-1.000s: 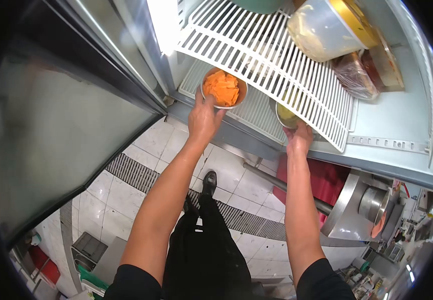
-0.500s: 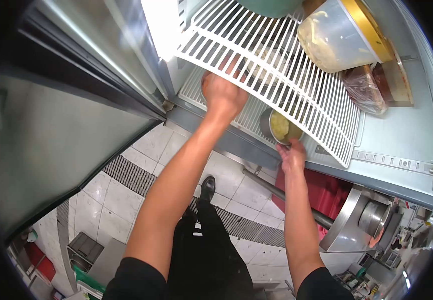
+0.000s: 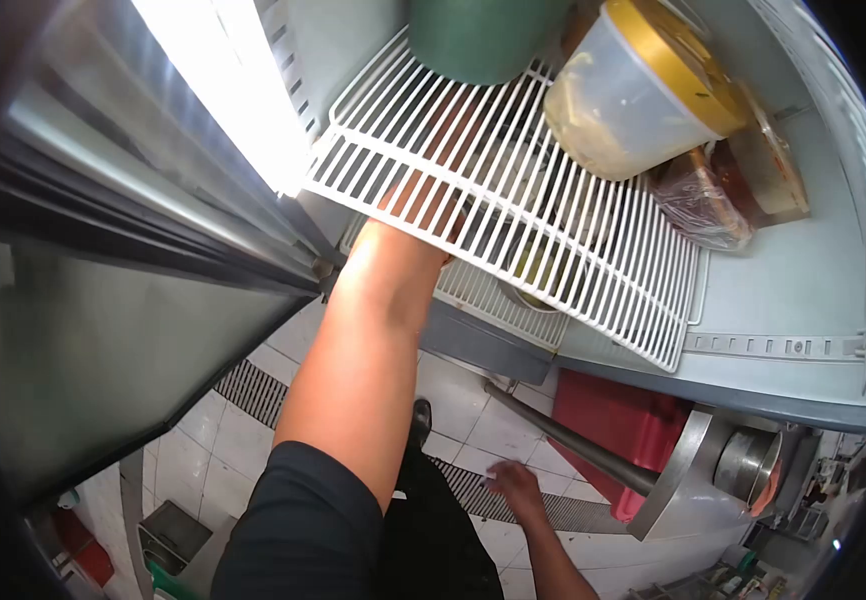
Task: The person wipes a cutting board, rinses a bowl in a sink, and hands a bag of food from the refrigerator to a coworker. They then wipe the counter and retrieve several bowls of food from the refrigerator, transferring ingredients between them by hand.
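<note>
My left hand reaches deep under the white wire shelf of the fridge; the bars cover it, and its fingers and anything in them cannot be made out. To its right, a metal bowl with yellowish food sits on the lower rack, partly hidden by the upper shelf. My right hand hangs low over the floor, away from the fridge, with its fingers apart and nothing in it.
On the upper shelf stand a green container and a clear tub with a yellow lid, beside a plastic-wrapped package. The glass door stands open at left. Below are a red bin and a metal pot.
My left arm has gone further in beneath the shelf. My right hand has let go of the bowl and moved down and back. The bowl now sits further under the shelf.
</note>
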Available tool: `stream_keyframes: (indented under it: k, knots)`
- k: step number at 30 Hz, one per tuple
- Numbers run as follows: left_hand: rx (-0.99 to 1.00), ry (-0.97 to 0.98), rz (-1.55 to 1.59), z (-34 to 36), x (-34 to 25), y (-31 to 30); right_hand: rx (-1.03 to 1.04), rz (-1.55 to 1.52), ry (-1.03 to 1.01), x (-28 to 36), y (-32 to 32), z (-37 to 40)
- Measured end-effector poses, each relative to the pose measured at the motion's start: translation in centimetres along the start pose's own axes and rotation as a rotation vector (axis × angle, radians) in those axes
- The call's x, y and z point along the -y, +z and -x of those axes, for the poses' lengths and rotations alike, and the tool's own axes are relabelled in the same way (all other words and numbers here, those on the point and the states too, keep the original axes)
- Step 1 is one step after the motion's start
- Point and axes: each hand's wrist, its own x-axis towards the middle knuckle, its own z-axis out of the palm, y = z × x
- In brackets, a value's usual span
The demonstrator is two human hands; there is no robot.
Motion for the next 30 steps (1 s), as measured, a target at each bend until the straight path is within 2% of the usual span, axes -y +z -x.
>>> stream_keyframes:
  k: [3, 10, 14, 19, 28, 29, 30]
  knots:
    - [0.008, -0.018, 0.028, 0.1, -0.2, -0.3, 0.001, 0.112, 0.135, -5.8, -2.4, 2.9]
    - [0.024, -0.044, 0.081, 0.1, -0.2, -0.9, -0.067, 0.206, 0.301, -12.6, -4.4, 6.9]
    - [0.034, -0.060, 0.103, 0.2, -0.4, -1.3, -0.033, 0.205, 0.335, -13.5, -3.0, 7.2]
    - [0.051, -0.077, 0.124, 0.2, -1.0, -1.5, 0.022, 0.366, 0.302, -12.1, -1.4, 7.0]
    - [0.084, -0.108, 0.151, 0.3, -3.2, -2.6, 0.048, 0.317, 0.228, -12.6, -0.1, 7.5]
    - [0.083, -0.147, 0.206, 0.8, -3.8, -3.2, 0.049, 0.312, 0.217, -12.4, 0.2, 7.5]
    - [-0.049, -0.273, 0.525, 1.7, -4.0, -3.1, 0.060, 0.324, 0.188, -12.2, 0.6, 7.6]
